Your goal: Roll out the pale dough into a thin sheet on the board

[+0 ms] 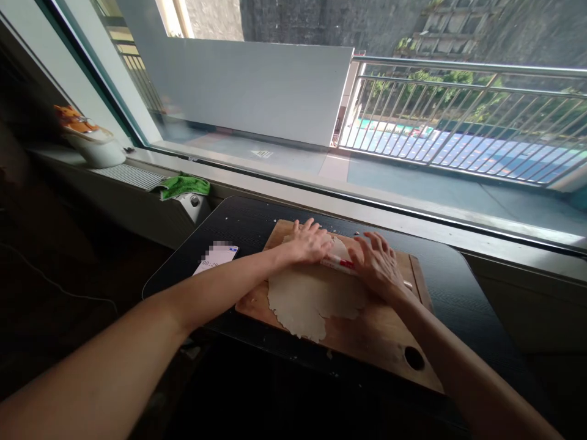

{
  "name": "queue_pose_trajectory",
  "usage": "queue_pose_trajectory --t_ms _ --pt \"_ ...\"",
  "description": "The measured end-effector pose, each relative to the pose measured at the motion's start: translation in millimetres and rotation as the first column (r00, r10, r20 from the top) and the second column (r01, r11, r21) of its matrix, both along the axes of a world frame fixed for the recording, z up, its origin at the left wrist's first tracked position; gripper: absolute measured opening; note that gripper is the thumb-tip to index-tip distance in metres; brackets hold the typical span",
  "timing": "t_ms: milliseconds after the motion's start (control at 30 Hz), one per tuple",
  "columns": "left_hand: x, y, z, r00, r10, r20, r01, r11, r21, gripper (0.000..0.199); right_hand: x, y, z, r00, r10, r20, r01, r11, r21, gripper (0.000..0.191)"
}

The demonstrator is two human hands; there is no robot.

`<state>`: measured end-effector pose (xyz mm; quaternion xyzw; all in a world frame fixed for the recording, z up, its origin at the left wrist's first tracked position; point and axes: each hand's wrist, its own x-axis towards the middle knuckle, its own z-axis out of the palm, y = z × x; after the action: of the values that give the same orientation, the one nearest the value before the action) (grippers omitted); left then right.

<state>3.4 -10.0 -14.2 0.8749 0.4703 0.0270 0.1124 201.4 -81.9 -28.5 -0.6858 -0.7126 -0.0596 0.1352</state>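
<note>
A thin, uneven sheet of dough [307,299] lies on a wooden cutting board [389,330]. Across its far part rests a white rolling pin with red print [339,263], visible between my hands. My left hand [312,241] lies on the pin's left part, fingers stretched forward and spread. On the pin's right part is my right hand [378,263], its fingers also extended and apart. Both palms hide most of the pin; a bit of its right end shows past my right wrist. Some dough shows beyond the pin.
The board sits on a black table [454,299] with scattered crumbs. A phone [217,258] showing a timer lies to the left, near my left forearm. By the window are a green cloth [186,185] and a white bucket [98,146] with something orange on top.
</note>
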Motion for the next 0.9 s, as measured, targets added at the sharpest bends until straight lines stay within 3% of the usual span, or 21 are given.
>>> queue_pose_trajectory --t_ms 67,133,200,300,367,500,600,700,833,900 --pt "-11.7 -18.7 -5.7 0.991 -0.133 0.012 0.132 0.990 0.045 0.053 -0.8 -22.8 -7.8 0.984 0.167 0.061 -0.168 0.985 0.023 0.040" --pt "-15.2 -22.6 -7.0 0.987 -0.157 0.019 0.154 0.983 0.097 0.052 -0.5 -27.3 -9.6 0.974 0.211 0.079 -0.214 0.977 0.024 0.040" --pt "-8.2 -7.2 -4.0 0.996 -0.087 0.032 0.083 0.989 0.124 0.050 1.0 -8.6 -4.8 0.989 0.142 0.048 -0.142 0.990 -0.002 0.041" --pt "9.7 28.7 3.1 0.996 0.071 0.047 -0.076 0.991 0.114 0.046 3.9 35.5 8.0 0.997 -0.063 -0.045 0.061 0.996 -0.064 0.046" --pt "14.4 38.0 4.7 0.993 0.114 0.042 -0.118 0.987 0.113 0.044 4.5 48.6 12.7 0.988 -0.135 -0.072 0.127 0.986 -0.106 0.048" --pt "-2.2 5.2 -4.9 0.998 -0.060 0.015 0.059 0.994 0.095 0.042 3.3 15.1 1.0 1.000 0.015 0.001 -0.015 0.984 -0.177 0.045" --pt "-11.7 -14.7 -10.1 0.986 -0.166 0.020 0.161 0.978 0.135 0.042 5.8 -7.8 -10.8 0.991 0.128 0.039 -0.123 0.985 -0.118 0.044" --pt "0.0 8.9 -5.6 0.996 -0.084 0.042 0.075 0.979 0.188 0.042 12.7 18.9 -10.0 0.997 0.081 0.013 -0.081 0.995 -0.054 0.045" --pt "22.2 56.5 4.7 0.988 0.101 0.118 -0.131 0.952 0.276 0.041 19.5 76.0 5.0 0.981 -0.167 -0.096 0.165 0.986 -0.029 0.050" --pt "20.6 54.9 4.1 0.987 0.079 0.140 -0.119 0.946 0.301 0.041 17.9 74.3 7.7 0.976 -0.195 -0.101 0.195 0.981 -0.016 0.051"
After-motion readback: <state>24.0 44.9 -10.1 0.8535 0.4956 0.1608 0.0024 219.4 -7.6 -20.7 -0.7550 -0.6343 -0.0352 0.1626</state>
